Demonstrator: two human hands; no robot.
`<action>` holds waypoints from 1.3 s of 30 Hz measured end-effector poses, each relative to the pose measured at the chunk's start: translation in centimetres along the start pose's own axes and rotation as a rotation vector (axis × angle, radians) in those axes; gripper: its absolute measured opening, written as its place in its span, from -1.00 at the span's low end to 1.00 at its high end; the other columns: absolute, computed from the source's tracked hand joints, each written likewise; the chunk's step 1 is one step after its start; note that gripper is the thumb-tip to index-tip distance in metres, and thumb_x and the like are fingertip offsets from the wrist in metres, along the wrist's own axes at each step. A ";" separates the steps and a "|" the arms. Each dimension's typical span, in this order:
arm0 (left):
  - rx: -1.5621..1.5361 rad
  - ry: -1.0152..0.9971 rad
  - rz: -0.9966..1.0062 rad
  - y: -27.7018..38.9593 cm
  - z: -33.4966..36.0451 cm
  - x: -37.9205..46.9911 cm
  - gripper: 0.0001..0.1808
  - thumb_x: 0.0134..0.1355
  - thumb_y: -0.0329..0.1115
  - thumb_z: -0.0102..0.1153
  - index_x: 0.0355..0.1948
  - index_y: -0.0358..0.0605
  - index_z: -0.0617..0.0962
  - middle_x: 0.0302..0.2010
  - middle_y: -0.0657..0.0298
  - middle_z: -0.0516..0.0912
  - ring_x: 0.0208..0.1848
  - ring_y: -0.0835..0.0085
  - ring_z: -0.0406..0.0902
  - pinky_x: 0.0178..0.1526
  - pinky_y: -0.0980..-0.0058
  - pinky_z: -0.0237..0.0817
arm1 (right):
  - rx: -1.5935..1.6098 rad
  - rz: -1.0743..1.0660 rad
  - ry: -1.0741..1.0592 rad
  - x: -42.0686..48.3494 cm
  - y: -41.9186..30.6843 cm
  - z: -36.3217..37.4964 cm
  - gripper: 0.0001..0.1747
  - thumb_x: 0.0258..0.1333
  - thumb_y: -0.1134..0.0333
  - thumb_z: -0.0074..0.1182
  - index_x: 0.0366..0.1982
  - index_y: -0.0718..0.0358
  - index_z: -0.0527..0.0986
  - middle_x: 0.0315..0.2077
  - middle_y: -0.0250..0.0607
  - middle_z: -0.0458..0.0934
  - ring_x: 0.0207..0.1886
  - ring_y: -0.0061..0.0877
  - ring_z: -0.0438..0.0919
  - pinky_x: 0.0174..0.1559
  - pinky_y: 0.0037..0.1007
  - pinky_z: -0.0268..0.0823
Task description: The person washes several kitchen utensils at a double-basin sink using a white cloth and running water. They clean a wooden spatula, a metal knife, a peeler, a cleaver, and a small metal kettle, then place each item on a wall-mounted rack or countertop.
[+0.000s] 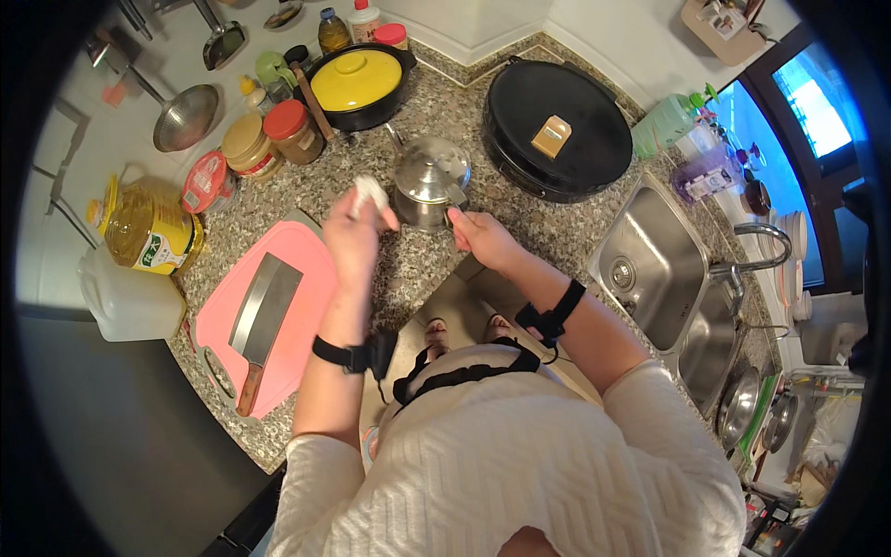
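Note:
A small lidded stainless steel pot [426, 163] stands on the speckled granite counter. My right hand [487, 238] has its fingers closed around the pot's handle on the near right side. Part of that handle is hidden by the fingers. To the left of the pot, my left hand [351, 233] pinches a crumpled white cloth or tissue [369, 195], slightly blurred and apart from the pot. Below and left of this hand lies a pink cutting board [306, 278], bearing a cleaver [266, 306] with a wooden handle pointing towards me.
A black casserole with yellow lid [358, 90] stands behind the pot. At right is a large round black electric pan [557, 118], beside a steel double sink [647, 257]. Jars [292, 132], an oil bottle [150, 223] and a plastic jug [132, 296] line the left wall.

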State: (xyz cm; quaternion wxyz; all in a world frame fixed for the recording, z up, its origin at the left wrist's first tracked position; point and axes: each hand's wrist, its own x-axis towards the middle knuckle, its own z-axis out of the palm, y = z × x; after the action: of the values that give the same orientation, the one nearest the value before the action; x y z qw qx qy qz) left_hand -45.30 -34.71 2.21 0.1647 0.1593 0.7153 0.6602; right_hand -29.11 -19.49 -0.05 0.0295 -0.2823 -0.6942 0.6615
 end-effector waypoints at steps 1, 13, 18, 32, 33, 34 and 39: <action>-0.018 -0.038 0.052 1.7 -0.6 1.3 -0.71 0.29 -0.45 0.11 -0.02 -0.39 0.63 -0.15 0.11 0.65 -0.28 0.40 0.65 -0.18 0.40 0.47 | -0.008 -0.011 -0.017 0.1 0.0 0.0 -0.34 0.39 -0.17 -0.16 -0.58 0.25 0.42 -0.61 -0.37 0.42 -0.50 -0.56 0.35 -0.32 -0.42 0.27; 0.797 -0.240 0.742 6.3 4.9 -5.0 -0.72 0.03 -0.45 0.23 -0.18 -0.25 0.64 -0.31 0.04 0.54 -0.28 0.04 0.57 -0.18 0.23 0.45 | -0.282 -0.068 0.169 0.4 -1.2 1.8 -0.38 0.39 -0.09 -0.21 -0.27 0.37 0.56 -0.33 0.19 0.60 -0.16 0.05 0.57 -0.07 -0.10 0.36; 0.584 -0.229 0.560 7.0 0.8 -3.5 -0.76 0.12 -0.42 0.19 -0.21 -0.30 0.69 -0.25 0.04 0.64 -0.26 0.14 0.64 -0.13 0.29 0.46 | -0.263 0.082 0.125 -0.1 -2.2 1.9 -0.29 0.40 -0.16 -0.28 -0.23 0.40 0.56 -0.26 0.22 0.61 -0.11 0.07 0.56 -0.02 -0.09 0.34; 0.572 -0.286 0.516 6.3 3.0 -5.5 -0.75 0.10 -0.47 0.23 -0.16 -0.29 0.66 -0.22 0.05 0.63 -0.24 0.16 0.63 -0.14 0.35 0.45 | -0.099 0.035 0.081 1.8 -0.5 1.9 -0.37 0.41 -0.09 -0.29 -0.22 0.34 0.55 -0.30 0.01 0.64 -0.32 -0.16 0.64 -0.20 -0.22 0.42; 0.516 -0.228 0.513 6.2 2.6 -5.5 -0.73 0.11 -0.48 0.22 -0.13 -0.28 0.65 -0.20 0.06 0.64 -0.22 0.21 0.64 -0.12 0.38 0.45 | -0.007 0.061 0.088 1.1 -1.1 2.1 -0.39 0.41 -0.11 -0.28 -0.16 0.32 0.52 -0.26 -0.06 0.63 -0.34 -0.22 0.63 -0.22 -0.27 0.42; 0.477 -0.216 0.476 6.6 2.0 -5.7 -0.70 0.12 -0.49 0.22 -0.08 -0.27 0.63 -0.18 0.07 0.65 -0.19 0.26 0.64 -0.10 0.41 0.45 | 0.079 0.090 0.086 -0.8 -2.8 2.4 -0.39 0.41 -0.13 -0.28 -0.10 0.31 0.49 -0.23 -0.13 0.61 -0.37 -0.28 0.63 -0.25 -0.31 0.42; 0.215 -0.432 0.327 7.5 2.8 -7.7 -0.55 0.17 -0.55 0.23 0.10 -0.21 0.46 -0.07 0.15 0.65 -0.05 0.45 0.61 0.00 0.49 0.44 | 0.101 -0.059 0.197 -7.1 -5.6 0.9 -0.46 0.42 -0.09 -0.20 0.07 0.24 0.39 -0.08 -0.26 0.54 -0.18 -0.49 0.61 -0.25 -0.44 0.44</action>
State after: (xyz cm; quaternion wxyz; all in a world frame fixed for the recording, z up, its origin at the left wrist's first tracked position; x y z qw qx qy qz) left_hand -37.05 -35.02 9.67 0.1867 0.4261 0.6944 0.5490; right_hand -25.54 -23.20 7.40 0.1312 -0.3235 -0.6616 0.6636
